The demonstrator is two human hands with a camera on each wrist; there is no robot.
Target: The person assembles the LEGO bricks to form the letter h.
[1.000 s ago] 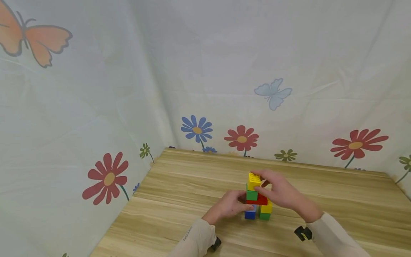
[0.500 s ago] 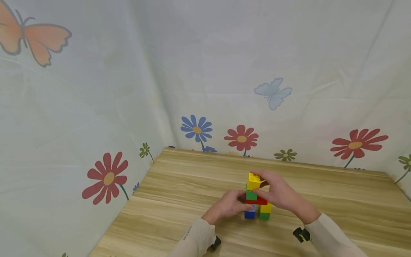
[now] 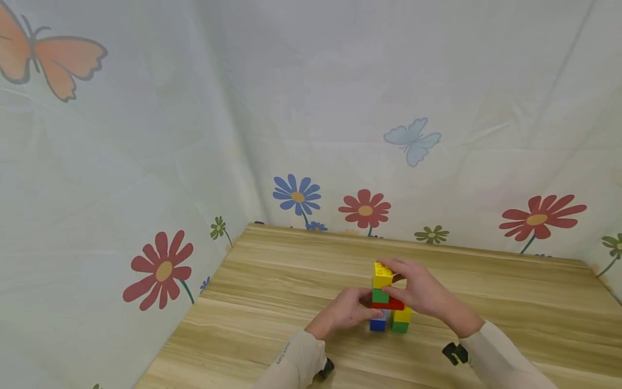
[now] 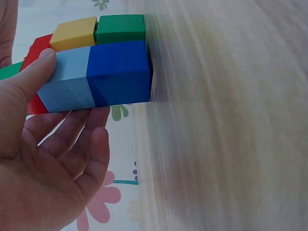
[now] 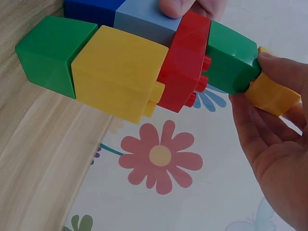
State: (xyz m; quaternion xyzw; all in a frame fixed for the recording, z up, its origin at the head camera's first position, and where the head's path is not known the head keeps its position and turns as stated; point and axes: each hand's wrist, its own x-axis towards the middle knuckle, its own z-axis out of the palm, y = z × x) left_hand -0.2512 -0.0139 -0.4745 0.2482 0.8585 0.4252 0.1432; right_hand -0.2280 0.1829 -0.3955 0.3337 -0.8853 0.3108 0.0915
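A small tower of toy building bricks stands on the table. Its left column has a blue brick [image 4: 120, 72] below a light blue brick [image 4: 68, 79]; the other column is a green brick [image 5: 57, 55] under a yellow brick [image 5: 118, 72]. Across the left column lies a red brick [image 5: 185, 62], overhanging toward the right one. On the red one sits a second green brick [image 3: 380, 295], topped by another yellow brick [image 3: 383, 276]. My left hand [image 3: 347, 309] pinches the light blue brick, thumb in front. My right hand [image 3: 424, 287] grips the top yellow brick, its thumb reaching the green one below.
The wooden table [image 3: 272, 275] extends around the tower on all sides. Behind it hangs a pale cloth [image 3: 316, 108] printed with flowers and butterflies, and it also borders the table's left edge.
My right thumb has slid slightly down and left, from the top yellow brick toward the green one beneath. The left hand and the lower bricks hold their places.
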